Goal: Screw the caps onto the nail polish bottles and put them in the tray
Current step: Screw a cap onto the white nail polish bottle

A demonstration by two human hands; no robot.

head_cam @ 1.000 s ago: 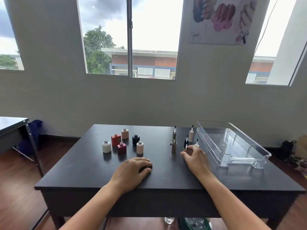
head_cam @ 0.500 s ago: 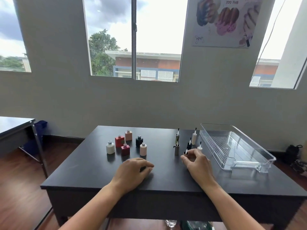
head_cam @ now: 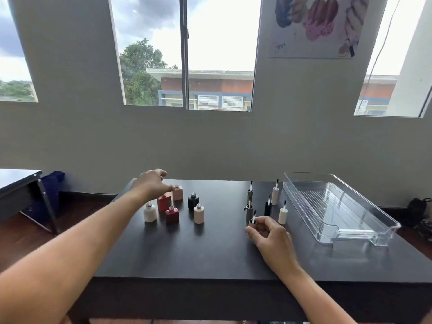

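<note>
Dark table (head_cam: 210,253), six uncapped bottles (head_cam: 173,215), six caps (head_cam: 267,208), one tray (head_cam: 339,206)

No readable text, brand or number shows anywhere. The nail-art poster (head_cam: 315,26) on the wall, up and to the right of the middle window (head_cam: 187,52), carries only a dark scribble like a signature at its lower left corner, too small to make out. The nail polish bottles (head_cam: 173,208) show no legible labels.
</note>
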